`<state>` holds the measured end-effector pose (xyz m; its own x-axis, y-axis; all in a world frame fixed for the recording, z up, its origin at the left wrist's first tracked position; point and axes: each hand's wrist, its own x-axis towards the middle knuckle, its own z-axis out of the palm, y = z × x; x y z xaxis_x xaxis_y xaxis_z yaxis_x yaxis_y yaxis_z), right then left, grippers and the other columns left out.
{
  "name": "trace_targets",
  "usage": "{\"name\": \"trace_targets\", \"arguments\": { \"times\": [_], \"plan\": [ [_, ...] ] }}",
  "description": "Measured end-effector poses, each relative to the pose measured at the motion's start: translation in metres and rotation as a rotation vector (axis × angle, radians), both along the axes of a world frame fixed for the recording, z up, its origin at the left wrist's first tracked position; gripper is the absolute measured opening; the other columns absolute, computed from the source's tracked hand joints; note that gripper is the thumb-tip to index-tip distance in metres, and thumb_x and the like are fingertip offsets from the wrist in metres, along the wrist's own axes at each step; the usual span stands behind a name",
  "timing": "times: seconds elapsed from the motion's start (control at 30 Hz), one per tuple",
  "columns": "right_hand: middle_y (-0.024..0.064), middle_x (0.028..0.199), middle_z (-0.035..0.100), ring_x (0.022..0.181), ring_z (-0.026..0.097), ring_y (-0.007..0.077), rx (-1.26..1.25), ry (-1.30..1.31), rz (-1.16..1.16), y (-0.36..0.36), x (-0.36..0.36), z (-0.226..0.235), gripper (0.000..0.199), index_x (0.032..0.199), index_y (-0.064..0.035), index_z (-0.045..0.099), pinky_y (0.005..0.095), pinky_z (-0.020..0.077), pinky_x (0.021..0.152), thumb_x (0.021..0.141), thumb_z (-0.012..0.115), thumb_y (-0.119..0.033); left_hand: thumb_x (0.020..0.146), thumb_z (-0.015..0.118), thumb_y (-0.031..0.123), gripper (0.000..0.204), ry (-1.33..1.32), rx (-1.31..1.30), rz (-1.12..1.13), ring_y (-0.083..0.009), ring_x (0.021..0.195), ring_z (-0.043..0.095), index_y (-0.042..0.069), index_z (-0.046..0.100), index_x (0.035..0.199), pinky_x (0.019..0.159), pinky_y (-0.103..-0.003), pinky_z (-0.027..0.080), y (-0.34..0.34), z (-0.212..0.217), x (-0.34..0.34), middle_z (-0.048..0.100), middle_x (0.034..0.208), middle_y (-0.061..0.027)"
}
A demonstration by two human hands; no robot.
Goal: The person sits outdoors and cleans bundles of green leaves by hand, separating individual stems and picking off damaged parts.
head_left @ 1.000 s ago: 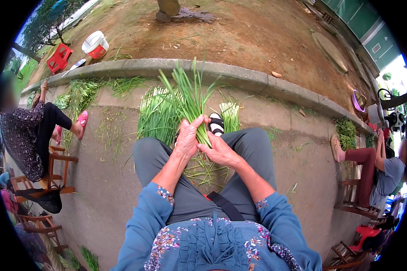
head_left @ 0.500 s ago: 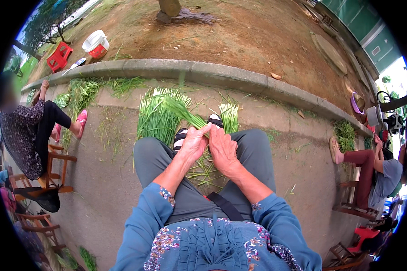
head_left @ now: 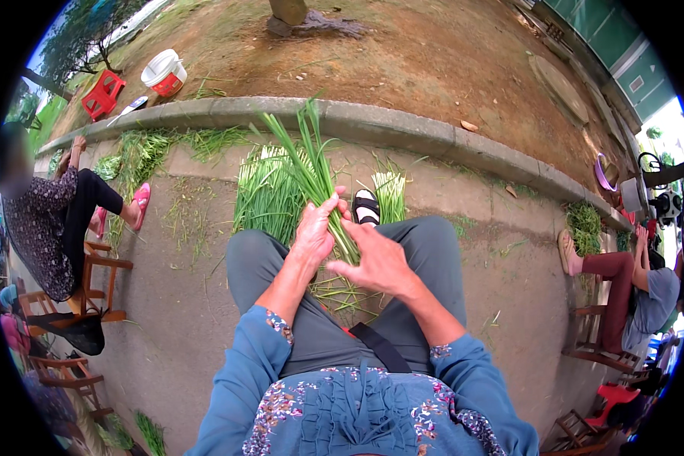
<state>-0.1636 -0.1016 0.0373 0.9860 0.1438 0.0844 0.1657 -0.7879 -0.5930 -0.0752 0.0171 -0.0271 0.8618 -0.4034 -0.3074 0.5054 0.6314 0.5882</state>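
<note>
Head view: left hand (head_left: 314,230) clenched round a bunch of chives (head_left: 311,171), gripped at the lower stalks above the lap. Long axis of the bunch running up and slightly left from the fist, tips fanning toward the curb (head_left: 403,125). Right hand (head_left: 376,262) just beside, fingers spread flat, touching the stalk ends below the fist without closing on them. Left hand nearer, carrying the whole bunch. Trimmings (head_left: 342,292) scattered between the knees. Sorted chives in two heaps on the concrete ahead: large pile (head_left: 266,190) to the left, small pile (head_left: 391,194) to the right past a sandal (head_left: 366,207).

Beyond the curb, far left: red crate (head_left: 102,93), squarish, tipped; round white tub (head_left: 163,72) with red lower band beside it. No label legible on either. Top right: green panelled wall (head_left: 623,57). Seated persons at left (head_left: 45,220) and right (head_left: 638,289) on wooden chairs.
</note>
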Motion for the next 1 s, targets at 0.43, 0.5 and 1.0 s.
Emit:
{"name": "trace_targets", "arguments": {
  "times": [0.43,0.5,1.0],
  "plan": [
    [0.0047,0.066,0.060,0.055,0.057,0.0090,1.117,0.112,-0.251,-0.029,0.026,-0.013,0.011,0.093,0.0022,0.056,0.0223,0.0484,0.052,0.085,0.052,-0.004,0.090,0.049,0.024,0.030,-0.003,-0.080,-0.346,-0.0133,0.057,0.050,0.006,0.046,0.114,0.056,-0.029,0.043,-0.013,0.026,-0.020,0.050,0.072,-0.0039],
    [0.0045,0.064,0.060,0.054,0.057,0.0085,1.085,0.100,-0.273,-0.032,0.027,-0.020,0.011,0.093,0.0015,0.057,0.0217,0.0469,0.050,0.085,0.052,-0.005,0.091,0.047,0.025,0.027,0.023,-0.105,-0.376,-0.0138,0.057,0.050,0.006,0.047,0.109,0.056,-0.029,0.043,-0.014,0.027,-0.021,0.051,0.073,-0.0045],
    [0.0009,0.062,0.058,0.057,0.057,0.0059,0.903,-0.120,-0.479,-0.038,0.033,-0.032,0.006,0.081,-0.0020,0.058,0.0203,0.0431,0.048,0.080,0.059,-0.008,0.093,0.039,0.033,0.036,0.022,-0.100,-0.486,-0.0128,0.055,0.048,0.003,0.048,0.111,0.054,-0.028,0.043,-0.016,0.028,-0.027,0.055,0.074,-0.0083]
  ]
}}
